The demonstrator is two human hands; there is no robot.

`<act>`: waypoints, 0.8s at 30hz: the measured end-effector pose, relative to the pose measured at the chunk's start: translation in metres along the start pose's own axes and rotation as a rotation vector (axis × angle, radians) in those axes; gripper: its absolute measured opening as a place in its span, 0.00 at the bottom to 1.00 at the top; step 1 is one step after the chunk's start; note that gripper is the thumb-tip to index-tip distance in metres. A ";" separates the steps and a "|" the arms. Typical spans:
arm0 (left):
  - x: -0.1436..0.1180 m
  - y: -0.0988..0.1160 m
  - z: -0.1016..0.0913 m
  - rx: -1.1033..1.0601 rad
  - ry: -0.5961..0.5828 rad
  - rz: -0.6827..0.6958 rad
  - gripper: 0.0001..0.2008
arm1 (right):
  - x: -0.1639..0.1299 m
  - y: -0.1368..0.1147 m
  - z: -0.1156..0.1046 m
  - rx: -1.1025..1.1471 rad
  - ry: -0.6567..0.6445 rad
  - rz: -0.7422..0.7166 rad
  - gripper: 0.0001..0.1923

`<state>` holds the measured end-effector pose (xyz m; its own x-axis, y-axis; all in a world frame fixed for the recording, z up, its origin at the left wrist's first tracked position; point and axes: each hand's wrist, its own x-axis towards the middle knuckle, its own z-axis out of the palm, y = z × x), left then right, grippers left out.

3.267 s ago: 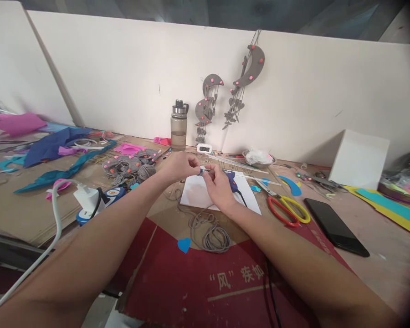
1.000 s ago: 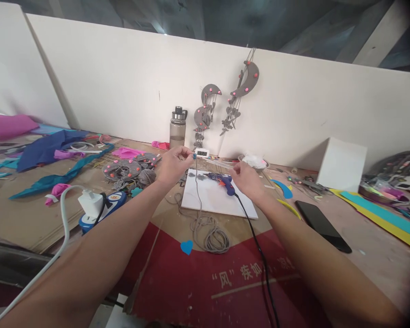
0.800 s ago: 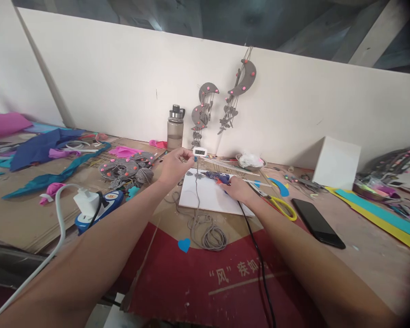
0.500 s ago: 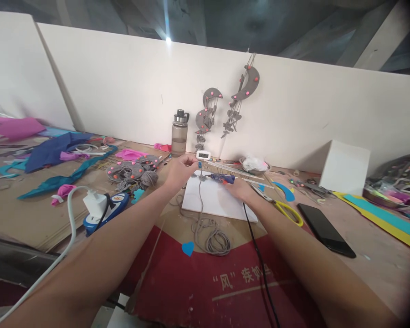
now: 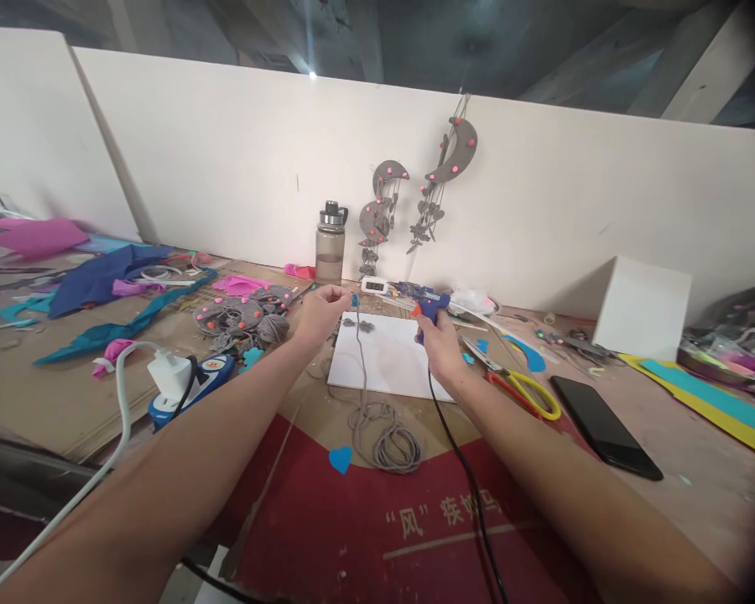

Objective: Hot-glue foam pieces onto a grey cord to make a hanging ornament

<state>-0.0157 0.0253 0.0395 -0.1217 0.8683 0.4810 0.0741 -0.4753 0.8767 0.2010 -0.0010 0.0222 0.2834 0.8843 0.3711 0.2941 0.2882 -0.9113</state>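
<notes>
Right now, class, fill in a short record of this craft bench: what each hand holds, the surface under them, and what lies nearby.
left hand: pinches the grey cord near its top, lifted
right hand: grips the blue glue gun, raised off the board
surface: white board on cardboard
cord's loose end: coiled beside a blue heart
right of board: scissors, black phone
back wall: bottle
</notes>
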 end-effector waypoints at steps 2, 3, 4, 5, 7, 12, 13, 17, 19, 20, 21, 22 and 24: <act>0.002 0.001 -0.002 -0.002 0.026 -0.003 0.06 | -0.008 -0.006 0.010 0.157 -0.005 -0.009 0.09; 0.003 0.001 -0.003 -0.006 0.037 -0.002 0.06 | -0.012 -0.011 0.014 0.214 -0.020 -0.030 0.10; 0.003 0.003 -0.003 -0.010 0.044 0.002 0.07 | -0.017 -0.016 0.017 0.260 -0.041 -0.063 0.12; 0.003 0.005 -0.003 -0.017 0.049 0.010 0.07 | -0.022 -0.022 0.019 0.296 -0.071 -0.095 0.12; 0.003 0.010 -0.003 -0.031 0.062 0.034 0.07 | -0.031 -0.034 0.019 0.339 -0.146 -0.150 0.13; 0.000 0.023 -0.003 -0.036 0.101 0.070 0.07 | -0.048 -0.050 0.015 0.273 -0.223 -0.260 0.15; 0.000 0.025 -0.003 -0.039 0.109 0.076 0.07 | -0.051 -0.051 0.015 0.245 -0.223 -0.272 0.15; -0.003 0.026 -0.001 -0.057 0.121 0.096 0.06 | -0.055 -0.049 0.014 0.182 -0.234 -0.294 0.13; -0.003 0.026 0.000 -0.064 0.118 0.097 0.07 | -0.056 -0.047 0.015 0.164 -0.242 -0.296 0.12; -0.004 0.026 0.001 -0.066 0.117 0.096 0.07 | -0.056 -0.047 0.015 0.151 -0.244 -0.300 0.12; -0.004 0.026 0.001 -0.067 0.116 0.095 0.07 | -0.056 -0.046 0.015 0.136 -0.245 -0.308 0.12; -0.005 0.027 0.002 -0.069 0.116 0.093 0.07 | -0.057 -0.046 0.014 0.122 -0.243 -0.318 0.11; -0.005 0.029 0.003 -0.074 0.119 0.088 0.07 | -0.058 -0.046 0.014 0.099 -0.241 -0.338 0.11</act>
<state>-0.0100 0.0076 0.0620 -0.2348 0.8016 0.5498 0.0169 -0.5622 0.8268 0.1582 -0.0600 0.0403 -0.0390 0.7913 0.6102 0.2413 0.6000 -0.7627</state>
